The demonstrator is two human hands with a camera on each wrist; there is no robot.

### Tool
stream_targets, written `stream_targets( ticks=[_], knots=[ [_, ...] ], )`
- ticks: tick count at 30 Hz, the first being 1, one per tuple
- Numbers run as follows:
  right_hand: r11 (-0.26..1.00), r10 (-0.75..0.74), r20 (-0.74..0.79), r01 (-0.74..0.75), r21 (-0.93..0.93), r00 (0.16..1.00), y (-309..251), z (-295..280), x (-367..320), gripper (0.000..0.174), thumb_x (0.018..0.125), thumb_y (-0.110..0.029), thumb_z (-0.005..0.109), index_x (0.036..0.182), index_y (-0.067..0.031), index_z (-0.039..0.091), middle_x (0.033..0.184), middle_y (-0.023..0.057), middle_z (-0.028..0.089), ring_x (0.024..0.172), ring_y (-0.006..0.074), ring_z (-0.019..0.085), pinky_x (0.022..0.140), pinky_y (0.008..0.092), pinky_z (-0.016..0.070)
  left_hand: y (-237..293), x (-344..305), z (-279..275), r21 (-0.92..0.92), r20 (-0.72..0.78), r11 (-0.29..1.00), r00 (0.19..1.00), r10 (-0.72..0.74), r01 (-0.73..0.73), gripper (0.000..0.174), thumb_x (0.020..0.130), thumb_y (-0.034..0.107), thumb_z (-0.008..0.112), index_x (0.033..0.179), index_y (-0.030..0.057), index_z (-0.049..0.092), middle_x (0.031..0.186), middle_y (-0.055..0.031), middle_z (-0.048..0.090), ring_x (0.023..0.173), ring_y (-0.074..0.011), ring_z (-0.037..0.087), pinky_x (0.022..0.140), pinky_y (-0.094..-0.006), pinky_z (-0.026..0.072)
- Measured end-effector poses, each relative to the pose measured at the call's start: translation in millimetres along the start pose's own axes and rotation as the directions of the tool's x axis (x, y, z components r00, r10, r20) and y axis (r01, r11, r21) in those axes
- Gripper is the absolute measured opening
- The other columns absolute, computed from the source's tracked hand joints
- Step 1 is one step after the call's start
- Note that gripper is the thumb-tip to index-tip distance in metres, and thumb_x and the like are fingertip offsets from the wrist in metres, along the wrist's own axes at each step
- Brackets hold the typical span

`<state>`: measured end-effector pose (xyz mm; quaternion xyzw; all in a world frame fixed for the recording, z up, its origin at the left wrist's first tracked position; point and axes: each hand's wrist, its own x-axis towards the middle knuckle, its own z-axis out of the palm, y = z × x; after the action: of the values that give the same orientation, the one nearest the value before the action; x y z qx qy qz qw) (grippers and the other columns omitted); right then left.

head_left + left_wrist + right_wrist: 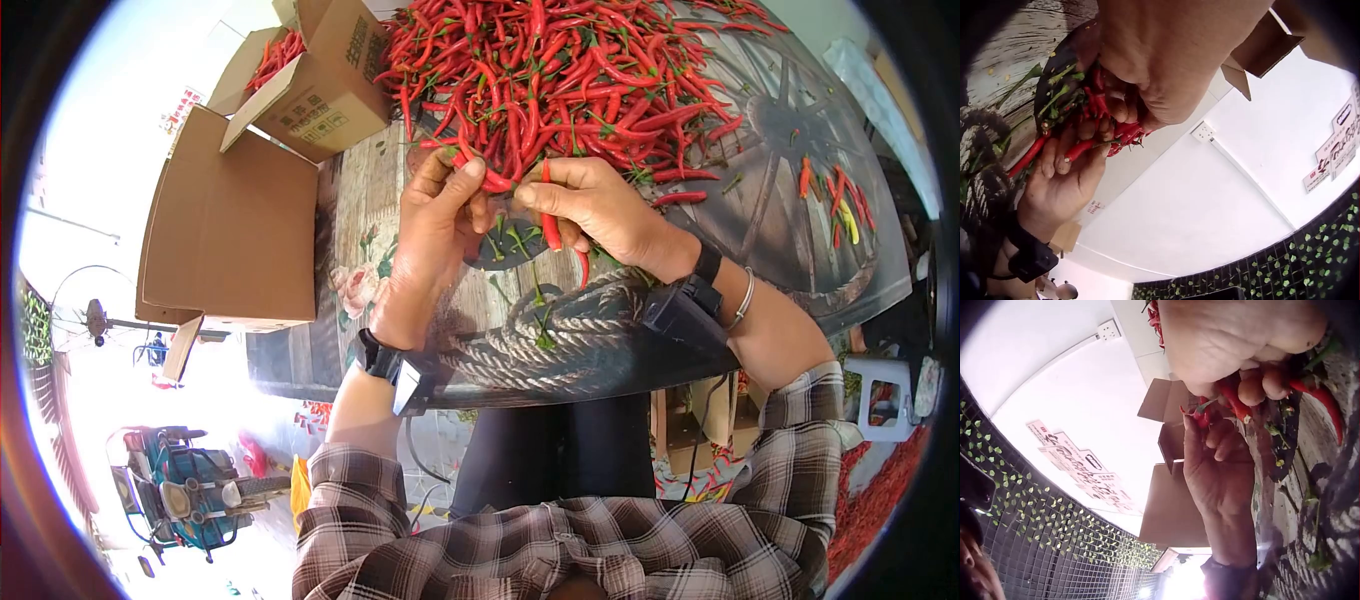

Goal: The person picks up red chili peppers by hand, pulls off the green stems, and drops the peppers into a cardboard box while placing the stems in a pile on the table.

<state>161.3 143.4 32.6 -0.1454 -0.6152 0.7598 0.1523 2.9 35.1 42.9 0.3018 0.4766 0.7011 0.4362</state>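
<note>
just before the chili pile (560,90), the left hand (438,205) pinches one chili (495,182), the right hand (612,208) another (551,233); nipping close to the stem (1206,406) likely spares flesh.

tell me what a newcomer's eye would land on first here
Most likely the big heap of red chilies at the far side of the table. Just in front of it, the left hand and the right hand each hold red chili. Left of the heap, an open cardboard box has more inside.
</note>
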Motion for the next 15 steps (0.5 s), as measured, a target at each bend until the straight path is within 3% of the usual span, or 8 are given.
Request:
stream_targets(
  ticks=[5,6,8,10,11,15],
  knots=[
    [1.000,-0.019,-0.015,0.019,-0.019,1.000,1.4,2.8,-1.2,0.020,0.090,-0.022,0.060,0.079,-0.0057,0.060,0.063,-0.0024,0.053,0.048,0.0049,0.045,0.043,0.0215,0.0348,-2.5,-3.9,3.2,0.155,-0.031,0.986,0.998,0.061,-0.055,0.014,0.086,0.009,0.065,0.096,0.0065,0.056,0.060,0.0003,0.053,0.047,-0.0096,0.048,0.050,-0.0235,0.0408],
    [1.000,-0.019,-0.015,0.019,-0.019,1.000,7.3,2.1,1.5,0.020,0.090,-0.022,0.060,0.079,-0.0057,0.060,0.063,-0.0024,0.053,0.048,0.0049,0.045,0.043,0.0215,0.0348,-3.2,-5.0,1.9,0.253,-0.008,0.960,0.992,0.123,-0.117,0.014,0.085,0.008,0.066,0.095,0.0059,0.056,0.064,0.0003,0.054,0.051,-0.0083,0.048,0.052,-0.0220,0.0406],
    [0.986,-0.152,-0.053,0.148,-0.074,0.987,21.5,-0.4,8.5,0.022,0.090,-0.022,0.060,0.075,-0.0061,0.060,0.063,-0.0037,0.051,0.051,0.0045,0.044,0.046,0.0215,0.0339,-3.7,-8.0,2.3,0.348,0.022,0.920,0.983,0.183,-0.179,0.014,0.084,0.006,0.067,0.094,0.0052,0.057,0.068,0.0002,0.054,0.055,-0.0070,0.049,0.054,-0.0205,0.0404],
    [0.994,-0.109,-0.104,0.110,0.003,0.989,15.3,-0.1,7.3,0.023,0.090,-0.022,0.060,0.073,-0.0062,0.060,0.063,-0.0043,0.051,0.052,0.0041,0.044,0.047,0.0214,0.0333,-3.1,-12.2,8.0,0.599,0.205,0.625,0.850,0.485,-0.501,0.013,0.082,0.002,0.068,0.090,0.0025,0.058,0.078,-0.0002,0.055,0.065,-0.0050,0.048,0.059,-0.0190,0.0395],
    [0.994,-0.062,-0.149,0.074,0.082,0.987,13.3,0.0,6.7,0.024,0.090,-0.022,0.060,0.072,-0.0063,0.060,0.062,-0.0049,0.050,0.053,0.0037,0.043,0.048,0.0212,0.0327,-2.4,-14.8,10.7,0.598,0.206,0.626,0.851,0.484,-0.501,0.013,0.082,0.002,0.068,0.090,0.0025,0.058,0.078,-0.0002,0.055,0.065,-0.0050,0.048,0.059,-0.0190,0.0395],
    [0.999,-0.010,-0.102,0.015,0.051,0.995,18.0,-1.7,9.1,0.018,0.090,-0.020,0.060,0.080,-0.0047,0.061,0.064,-0.0056,0.049,0.055,0.0026,0.043,0.048,0.0205,0.0327,-1.6,-11.4,5.9,0.639,0.144,0.621,0.864,0.483,-0.454,0.014,0.080,0.003,0.070,0.090,0.0009,0.060,0.085,0.0001,0.055,0.071,-0.0053,0.048,0.062,-0.0198,0.0395]
  ],
)
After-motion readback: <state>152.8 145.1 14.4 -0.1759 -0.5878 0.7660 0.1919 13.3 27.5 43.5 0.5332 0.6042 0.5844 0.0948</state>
